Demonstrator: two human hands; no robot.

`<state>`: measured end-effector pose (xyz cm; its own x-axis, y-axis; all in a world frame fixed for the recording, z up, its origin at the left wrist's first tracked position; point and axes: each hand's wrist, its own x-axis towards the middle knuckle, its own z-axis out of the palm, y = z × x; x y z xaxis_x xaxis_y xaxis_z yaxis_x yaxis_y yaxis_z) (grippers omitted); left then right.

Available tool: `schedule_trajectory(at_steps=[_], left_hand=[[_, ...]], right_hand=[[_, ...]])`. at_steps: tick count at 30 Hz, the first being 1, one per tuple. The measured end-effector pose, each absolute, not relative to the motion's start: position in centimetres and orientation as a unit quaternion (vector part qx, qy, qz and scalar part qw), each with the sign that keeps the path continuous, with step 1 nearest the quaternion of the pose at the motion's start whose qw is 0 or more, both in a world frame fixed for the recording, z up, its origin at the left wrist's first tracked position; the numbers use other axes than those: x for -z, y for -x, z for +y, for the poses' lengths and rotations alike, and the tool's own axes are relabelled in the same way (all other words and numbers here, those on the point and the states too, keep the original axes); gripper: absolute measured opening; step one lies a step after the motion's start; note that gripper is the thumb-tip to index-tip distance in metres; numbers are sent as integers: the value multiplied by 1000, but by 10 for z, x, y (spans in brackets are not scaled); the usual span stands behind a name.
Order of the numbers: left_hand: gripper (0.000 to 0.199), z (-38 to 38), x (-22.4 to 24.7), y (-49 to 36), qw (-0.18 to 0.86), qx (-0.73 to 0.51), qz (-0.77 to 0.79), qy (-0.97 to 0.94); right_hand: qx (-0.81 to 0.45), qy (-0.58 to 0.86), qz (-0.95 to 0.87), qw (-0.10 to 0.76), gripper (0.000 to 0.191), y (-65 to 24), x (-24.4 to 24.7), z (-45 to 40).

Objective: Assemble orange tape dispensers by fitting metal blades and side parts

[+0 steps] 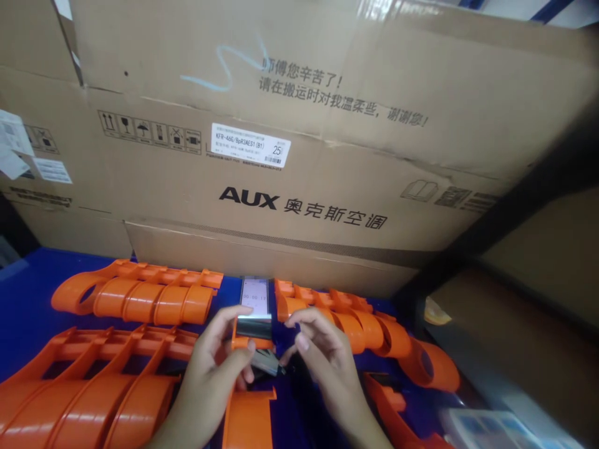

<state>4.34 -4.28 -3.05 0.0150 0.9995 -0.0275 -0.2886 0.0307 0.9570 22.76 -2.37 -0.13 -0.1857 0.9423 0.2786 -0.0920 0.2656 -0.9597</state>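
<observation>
Desk: blue surface [23,324], spreading from 9 o'clock round to 4 o'clock of the orange piece [264,343] in the left hand.
Lower-left orange row: curved, ribbed orange bands [88,399] on the desk, between 8 and 9 o'clock, cut by the picture's edge.
Upper-left orange row: a second joined set of loops [154,299], between 9 and 10 o'clock.
Left hand: at 8 o'clock, its grip [210,365] closed around the orange piece, thumb across the near edge.
Held orange piece: mid-view, raised in front of the phone; a glossy black strip [255,328] lies across it.
Phone: at 12 o'clock, screen [255,298] lit with timer digits.
Orange band: at 6 o'clock [249,421]; whether it joins the held piece cannot be told.
Carton: a large brown AUX box [304,168], filling 12 o'clock behind everything.
Right hand: near 3 o'clock [325,352], thumb and fingers bent toward each other beside the orange piece; I cannot tell whether they pinch the dark blue patch [294,330] there.
Right orange row: at 3 o'clock [360,327], partly behind the right hand.
Lower-right orange part: at 4 o'clock [395,415], partly cut off.
</observation>
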Motion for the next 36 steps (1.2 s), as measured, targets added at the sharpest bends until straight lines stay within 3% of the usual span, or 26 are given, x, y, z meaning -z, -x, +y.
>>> schedule_trajectory(at_steps=[10, 18, 24, 30, 36], left_hand=[[41, -51, 40, -37, 596, -531, 426, -425], [43, -59, 37, -49, 558, -542, 474, -412], [38, -51, 37, -43, 574, -538, 441, -433], [35, -40, 35, -52, 567, -530, 424, -467], [33, -39, 29, -57, 551, -539, 409, -488]], right_hand=[[-277, 442, -641, 562, 13, -219, 7, -32], [-141, 459, -688, 544, 28, -229, 26, -47], [-182, 448, -686, 544, 27, -216, 32, -52], [-218, 455, -664, 552, 2, -222, 30, -42], [-139, 476, -694, 522, 14, -228, 22, -38]])
